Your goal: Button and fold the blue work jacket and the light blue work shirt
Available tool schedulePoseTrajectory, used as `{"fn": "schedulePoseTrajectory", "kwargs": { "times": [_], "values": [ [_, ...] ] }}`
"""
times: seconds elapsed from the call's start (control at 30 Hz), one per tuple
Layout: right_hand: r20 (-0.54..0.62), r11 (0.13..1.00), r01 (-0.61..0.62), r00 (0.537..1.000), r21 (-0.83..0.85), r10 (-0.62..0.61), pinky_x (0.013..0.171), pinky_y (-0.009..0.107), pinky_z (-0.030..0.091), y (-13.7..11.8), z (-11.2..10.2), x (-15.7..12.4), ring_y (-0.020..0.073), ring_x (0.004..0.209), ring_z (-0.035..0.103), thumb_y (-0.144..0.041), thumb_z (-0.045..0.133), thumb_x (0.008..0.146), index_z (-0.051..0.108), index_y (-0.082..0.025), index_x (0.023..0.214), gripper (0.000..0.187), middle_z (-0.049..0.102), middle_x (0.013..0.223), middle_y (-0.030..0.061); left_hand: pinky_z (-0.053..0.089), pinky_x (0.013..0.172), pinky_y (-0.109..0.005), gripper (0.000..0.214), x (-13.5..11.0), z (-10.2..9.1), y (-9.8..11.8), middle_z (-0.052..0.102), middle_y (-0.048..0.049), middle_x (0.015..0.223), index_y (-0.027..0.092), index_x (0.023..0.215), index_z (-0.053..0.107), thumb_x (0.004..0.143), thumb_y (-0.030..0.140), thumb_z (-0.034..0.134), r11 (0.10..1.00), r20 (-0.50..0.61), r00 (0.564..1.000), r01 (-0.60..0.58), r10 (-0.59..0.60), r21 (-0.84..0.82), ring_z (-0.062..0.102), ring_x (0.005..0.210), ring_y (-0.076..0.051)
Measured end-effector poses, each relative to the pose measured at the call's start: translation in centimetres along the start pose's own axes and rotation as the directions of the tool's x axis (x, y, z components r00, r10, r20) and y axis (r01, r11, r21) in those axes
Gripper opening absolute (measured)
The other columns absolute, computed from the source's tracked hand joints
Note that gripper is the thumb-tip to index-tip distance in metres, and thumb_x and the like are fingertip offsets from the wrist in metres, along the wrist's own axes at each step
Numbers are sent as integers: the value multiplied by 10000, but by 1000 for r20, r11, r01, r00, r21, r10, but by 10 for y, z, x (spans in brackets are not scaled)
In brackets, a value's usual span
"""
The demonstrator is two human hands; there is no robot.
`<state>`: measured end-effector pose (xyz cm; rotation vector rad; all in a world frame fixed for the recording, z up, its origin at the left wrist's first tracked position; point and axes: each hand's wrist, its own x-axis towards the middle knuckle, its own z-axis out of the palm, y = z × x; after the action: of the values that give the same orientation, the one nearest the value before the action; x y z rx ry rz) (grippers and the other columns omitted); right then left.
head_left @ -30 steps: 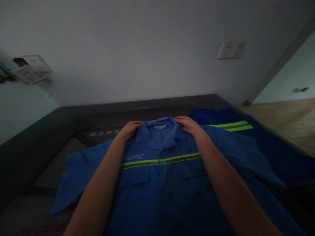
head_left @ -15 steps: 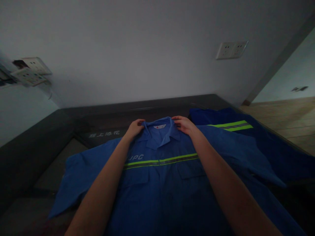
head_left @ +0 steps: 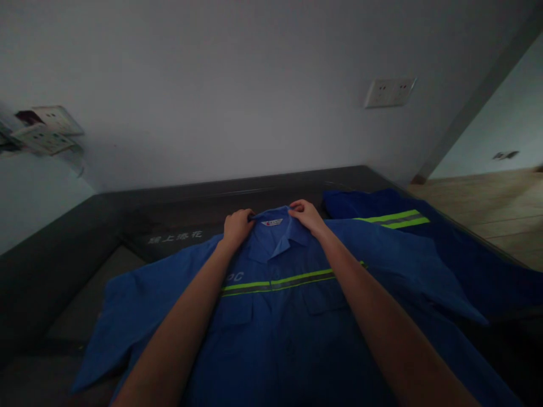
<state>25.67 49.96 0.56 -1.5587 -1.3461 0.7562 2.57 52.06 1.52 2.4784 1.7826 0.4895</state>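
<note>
Dim light greys a pale wall (head_left: 220, 96) with sockets (head_left: 390, 92) above wood-look flooring (head_left: 487, 198).

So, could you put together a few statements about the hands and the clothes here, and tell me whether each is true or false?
1. The left hand grips the collar of the shirt. True.
2. The right hand is clear of the shirt. False: the right hand pinches the collar too.
3. The chest stripe is solid red. False: the stripe is yellow-green with a dark middle.
4. A darker blue garment lies to the right of the collar. True.
5. The label is tucked out of sight. False: the label shows inside the collar, between the hands.
</note>
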Motion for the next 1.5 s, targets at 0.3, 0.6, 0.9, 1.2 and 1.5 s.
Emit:
{"fn": "schedulePoseTrajectory", "kwargs": {
  "times": [0.3,0.6,0.9,1.2,1.5],
  "values": [
    [-81,984,92,991,-150,-105,839,323,420,1,8,-3,182,853,559,-92,651,643,645,-206,865,250,597,819,9,470,778,-280,271,30,3,-28,711,-76,920,170,930,719,831,349,541,984,121,993,25,-3,-176,641,861,-214],
    [-127,998,-57,990,22,59,695,266,452,10,0,2,144,677,572,-93,587,642,666,-182,789,189,606,677,-11,491,794,-237,369,38,8,-36,721,-56,945,188,997,712,772,72,444,989,154,987,-18,41,-147,655,870,-178],
    [-66,942,-179,976,284,205,609,225,438,2,2,1,118,619,562,-79,555,629,674,-154,763,194,639,669,-3,454,918,-316,306,41,13,24,650,-96,1092,189,1099,629,797,194,577,966,130,960,-236,249,-107,602,1016,-220],
    [34,886,-262,962,382,269,575,238,460,-3,-6,-1,113,561,564,-12,572,596,642,-152,912,353,610,636,-28,451,883,-336,270,55,27,79,645,-67,1094,244,1049,641,836,168,493,927,59,929,-356,364,-118,592,1019,-233],
    [101,881,-344,939,323,330,460,192,358,-2,-12,-3,76,460,468,-25,673,625,610,-167,954,364,527,545,-63,479,751,-245,260,76,37,63,712,-43,858,167,963,713,760,146,552,898,142,943,-231,302,-376,639,790,-170]
  ]
}}
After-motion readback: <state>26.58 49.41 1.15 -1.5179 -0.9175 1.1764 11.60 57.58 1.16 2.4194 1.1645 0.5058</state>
